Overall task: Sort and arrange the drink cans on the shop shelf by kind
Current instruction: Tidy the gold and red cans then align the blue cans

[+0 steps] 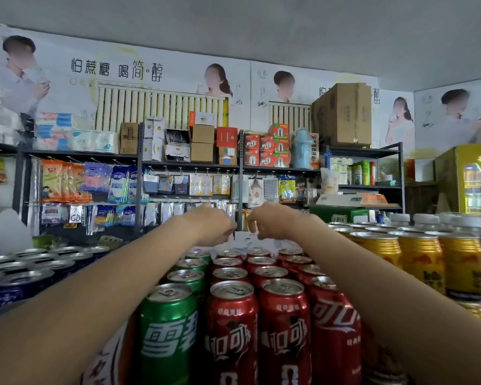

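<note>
your red cans (282,323) and green cans (168,326) already stand in rows; your left hand (210,225) and right hand (272,220) pinch clear wrap (246,241) at the back, still to remove.

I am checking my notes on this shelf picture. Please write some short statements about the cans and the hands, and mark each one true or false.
1. The green cans stand in a row left of the red cans. True.
2. The gold cans stand left of the green ones. False: they stand right of the red cans.
3. Both the left hand and right hand reach over the far end of the red cans. True.
4. The right hand grips a gold can. False: it pinches clear plastic wrap.
</note>
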### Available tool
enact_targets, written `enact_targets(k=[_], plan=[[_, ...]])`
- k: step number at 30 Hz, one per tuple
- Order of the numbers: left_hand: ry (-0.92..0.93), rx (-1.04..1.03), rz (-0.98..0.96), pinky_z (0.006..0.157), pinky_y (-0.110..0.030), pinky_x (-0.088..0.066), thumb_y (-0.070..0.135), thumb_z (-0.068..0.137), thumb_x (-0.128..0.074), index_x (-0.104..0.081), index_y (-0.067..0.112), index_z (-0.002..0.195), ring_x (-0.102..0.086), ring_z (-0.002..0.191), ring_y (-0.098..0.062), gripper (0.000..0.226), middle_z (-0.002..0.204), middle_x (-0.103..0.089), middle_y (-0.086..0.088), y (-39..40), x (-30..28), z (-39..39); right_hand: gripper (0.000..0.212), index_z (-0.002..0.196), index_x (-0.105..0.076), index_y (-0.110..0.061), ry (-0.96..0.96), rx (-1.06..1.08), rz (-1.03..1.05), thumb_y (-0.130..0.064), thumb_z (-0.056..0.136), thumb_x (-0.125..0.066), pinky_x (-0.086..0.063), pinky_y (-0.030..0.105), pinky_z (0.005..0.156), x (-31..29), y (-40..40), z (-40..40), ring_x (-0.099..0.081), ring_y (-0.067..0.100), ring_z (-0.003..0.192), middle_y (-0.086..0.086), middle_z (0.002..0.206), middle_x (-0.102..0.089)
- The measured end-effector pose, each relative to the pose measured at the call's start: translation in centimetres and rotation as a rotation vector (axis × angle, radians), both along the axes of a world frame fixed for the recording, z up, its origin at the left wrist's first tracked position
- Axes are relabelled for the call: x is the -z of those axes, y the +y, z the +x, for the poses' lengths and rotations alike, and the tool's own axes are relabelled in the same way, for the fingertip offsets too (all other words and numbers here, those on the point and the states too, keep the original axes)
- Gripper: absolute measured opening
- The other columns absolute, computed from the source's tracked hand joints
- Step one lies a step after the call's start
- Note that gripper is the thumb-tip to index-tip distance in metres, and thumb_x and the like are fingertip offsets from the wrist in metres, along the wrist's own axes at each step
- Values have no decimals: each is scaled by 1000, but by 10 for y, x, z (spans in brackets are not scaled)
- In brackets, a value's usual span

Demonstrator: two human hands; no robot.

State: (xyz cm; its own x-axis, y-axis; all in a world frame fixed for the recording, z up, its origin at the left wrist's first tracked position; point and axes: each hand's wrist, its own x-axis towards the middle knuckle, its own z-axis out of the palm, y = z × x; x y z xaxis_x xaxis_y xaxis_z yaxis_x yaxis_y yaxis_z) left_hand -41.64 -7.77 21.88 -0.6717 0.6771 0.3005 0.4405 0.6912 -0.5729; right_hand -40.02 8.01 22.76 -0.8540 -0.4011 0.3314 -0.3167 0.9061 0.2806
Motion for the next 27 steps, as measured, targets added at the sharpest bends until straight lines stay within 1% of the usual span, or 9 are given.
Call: enact_targets(k=[2,4,6,8,12,15,17,20,27], plan=[[44,48,-16,92,-33,-38,26,97,-39,-55,15,102,-53,82,-14,20,98,-62,0,2,-4,18,22,108,-62,-11,39,-7,6,-5,88,-58,-43,27,88,-11,8,34,-56,16,101,1,107,-61],[37,104,-23,91,-33,-38,31,97,-40,-54,15,106,-53,82,-14,23,98,-61,1,7,-3,37,19,105,-64,-12,36,19,21,-8,87,-60,-39,21,84,-15,18,67,-52,9,93,-8,95,-55],[-125,119,58,85,-28,-40,38,96,-41,-55,16,112,-52,87,-13,30,105,-61,1,16,-1,57,17,102,-65,-14,-43,59,-4,-14,85,-64,-37,19,80,-11,31,93,-51,6,89,-16,86,-51],[-347,147,146,89,-28,-42,46,93,-42,-55,20,119,-51,96,-11,39,117,-58,3,24,3,74,15,99,-66,-18,-196,91,-70,-20,84,-66,-43,21,77,0,41,110,-57,9,92,-16,86,-57],[-673,170,189,101,-27,-35,49,88,-50,-52,27,128,-46,114,-6,46,133,-49,8,35,11,102,33,106,-66,-18,-295,182,-11,-39,80,-68,-47,40,94,22,50,121,-59,17,104,-6,108,-65],[-663,83,133,94,-18,-30,44,86,-56,-37,24,140,-40,121,-6,60,142,-41,7,41,15,112,59,120,-60,-12,-304,271,42,-49,75,-69,-49,39,91,31,43,119,-58,22,105,1,118,-62],[-640,12,131,87,-18,-31,43,85,-59,-30,23,144,-43,122,-11,69,143,-41,4,45,19,117,59,121,-59,-12,-326,258,5,-46,73,-72,-50,39,90,34,40,120,-59,23,105,1,119,-62],[-651,13,185,87,-22,-41,42,81,-65,-33,24,142,-51,115,-15,71,138,-47,1,44,25,117,59,125,-57,-16,-344,196,-35,-38,73,-75,-48,41,95,33,42,123,-57,24,111,2,126,-60],[-654,61,315,84,-24,-48,42,80,-65,-40,21,137,-56,98,-10,66,130,-54,0,43,33,119,65,131,-51,-20,-398,195,-75,-35,73,-76,-43,42,101,30,42,127,-51,23,119,0,132,-54]])
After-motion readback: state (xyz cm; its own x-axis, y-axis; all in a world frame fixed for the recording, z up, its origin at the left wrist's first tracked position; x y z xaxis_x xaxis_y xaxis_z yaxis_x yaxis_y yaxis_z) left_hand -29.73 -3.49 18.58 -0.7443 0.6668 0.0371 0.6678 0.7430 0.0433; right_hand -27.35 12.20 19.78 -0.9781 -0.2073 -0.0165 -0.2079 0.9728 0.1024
